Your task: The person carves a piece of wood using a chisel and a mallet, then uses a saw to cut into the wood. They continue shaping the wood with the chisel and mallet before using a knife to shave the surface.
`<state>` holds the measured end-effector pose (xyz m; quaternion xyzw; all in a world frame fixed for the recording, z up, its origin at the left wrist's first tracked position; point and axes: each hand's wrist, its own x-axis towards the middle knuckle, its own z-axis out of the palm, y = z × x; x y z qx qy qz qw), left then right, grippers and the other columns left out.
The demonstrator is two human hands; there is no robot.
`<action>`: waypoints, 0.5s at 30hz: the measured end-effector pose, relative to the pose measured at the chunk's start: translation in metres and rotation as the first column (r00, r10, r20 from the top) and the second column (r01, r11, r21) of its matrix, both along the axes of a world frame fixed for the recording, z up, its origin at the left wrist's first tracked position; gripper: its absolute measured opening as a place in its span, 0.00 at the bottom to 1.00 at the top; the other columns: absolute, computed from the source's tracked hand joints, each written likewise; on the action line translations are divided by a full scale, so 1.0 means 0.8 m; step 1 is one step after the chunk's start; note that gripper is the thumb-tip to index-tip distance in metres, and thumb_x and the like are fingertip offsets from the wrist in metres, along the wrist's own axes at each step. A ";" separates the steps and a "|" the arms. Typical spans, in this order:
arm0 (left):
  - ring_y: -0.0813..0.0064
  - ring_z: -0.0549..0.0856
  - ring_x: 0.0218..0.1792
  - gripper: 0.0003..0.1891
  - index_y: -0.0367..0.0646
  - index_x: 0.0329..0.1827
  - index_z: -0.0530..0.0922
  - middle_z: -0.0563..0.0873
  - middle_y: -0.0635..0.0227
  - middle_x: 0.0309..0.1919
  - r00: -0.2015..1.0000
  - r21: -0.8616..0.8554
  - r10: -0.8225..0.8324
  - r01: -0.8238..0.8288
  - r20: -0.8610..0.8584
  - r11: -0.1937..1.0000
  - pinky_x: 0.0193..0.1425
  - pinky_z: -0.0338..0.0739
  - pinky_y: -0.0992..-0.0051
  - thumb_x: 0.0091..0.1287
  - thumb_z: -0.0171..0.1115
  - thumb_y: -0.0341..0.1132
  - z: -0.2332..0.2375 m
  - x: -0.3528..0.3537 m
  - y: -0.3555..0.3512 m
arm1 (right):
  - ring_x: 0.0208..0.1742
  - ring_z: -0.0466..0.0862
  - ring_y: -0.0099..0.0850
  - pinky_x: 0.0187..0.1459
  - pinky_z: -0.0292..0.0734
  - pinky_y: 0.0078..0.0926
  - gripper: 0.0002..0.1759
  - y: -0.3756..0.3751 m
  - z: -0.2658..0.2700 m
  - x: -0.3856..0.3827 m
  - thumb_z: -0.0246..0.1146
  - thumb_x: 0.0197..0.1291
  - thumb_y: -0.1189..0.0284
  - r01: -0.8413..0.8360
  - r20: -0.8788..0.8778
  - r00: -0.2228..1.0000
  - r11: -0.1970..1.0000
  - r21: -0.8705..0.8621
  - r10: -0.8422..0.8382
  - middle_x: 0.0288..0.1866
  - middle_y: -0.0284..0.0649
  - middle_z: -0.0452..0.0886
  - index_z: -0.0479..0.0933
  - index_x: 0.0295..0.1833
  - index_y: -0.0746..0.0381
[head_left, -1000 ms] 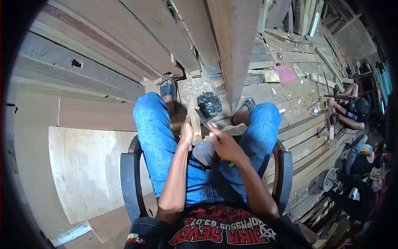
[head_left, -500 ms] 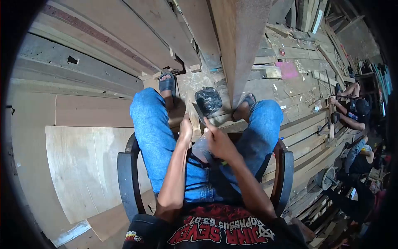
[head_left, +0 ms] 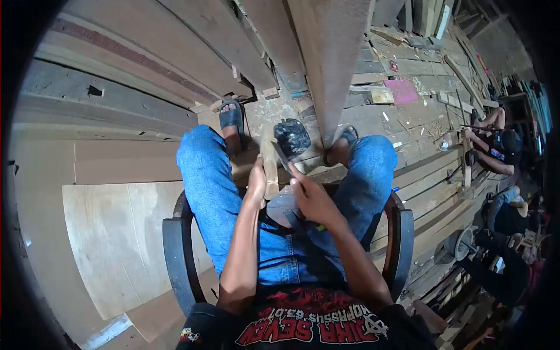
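Observation:
Between my knees, my left hand grips a pale piece of wood along its left side. My right hand is closed round the handle of a knife, with the thumb toward the blade. The knife's dark blade slants up to the left and touches the wood's right side near a curl of shaving. Just beyond the blade, a black plastic bag lies on the floor. A clear plastic item rests at my lap below the wood.
Long boards lean at the upper left, and an upright beam stands past my feet. A plywood sheet lies left of my chair. Other people sit at the right among planks and a pink sheet.
The wood has turned more upright and shows more of its face, and a shaving now curls from it. Both hands stay closed; the whole view has shifted slightly.

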<state>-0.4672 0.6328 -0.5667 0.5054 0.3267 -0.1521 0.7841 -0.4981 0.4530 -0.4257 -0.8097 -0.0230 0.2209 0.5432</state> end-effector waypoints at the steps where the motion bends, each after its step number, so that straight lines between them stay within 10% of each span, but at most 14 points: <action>1: 0.73 0.88 0.42 0.29 0.44 0.60 0.83 0.89 0.67 0.42 0.999 0.047 0.022 -0.024 0.037 0.999 0.48 0.84 0.71 0.83 0.41 0.57 -0.032 -0.005 0.001 | 0.63 0.80 0.61 0.61 0.78 0.46 0.26 -0.007 -0.004 -0.008 0.55 0.79 0.66 -0.036 0.044 0.998 0.999 -0.033 0.037 0.58 0.68 0.81 0.68 0.78 0.60; 13: 0.71 0.86 0.33 0.26 0.47 0.55 0.83 0.87 0.70 0.36 0.996 -0.134 0.067 -0.073 -0.053 0.988 0.38 0.83 0.68 0.81 0.45 0.59 0.019 0.008 -0.005 | 0.57 0.83 0.64 0.60 0.76 0.51 0.26 0.001 -0.016 -0.043 0.52 0.80 0.66 0.002 0.240 0.971 0.999 -0.032 0.005 0.56 0.67 0.83 0.67 0.79 0.61; 15: 0.72 0.86 0.33 0.26 0.47 0.51 0.84 0.87 0.71 0.35 0.995 -0.053 0.046 -0.051 -0.092 0.997 0.40 0.83 0.69 0.81 0.44 0.57 0.045 0.005 -0.021 | 0.62 0.82 0.62 0.65 0.75 0.49 0.27 -0.003 -0.006 -0.013 0.52 0.80 0.66 -0.048 0.005 0.999 0.998 -0.048 0.049 0.60 0.66 0.82 0.67 0.79 0.64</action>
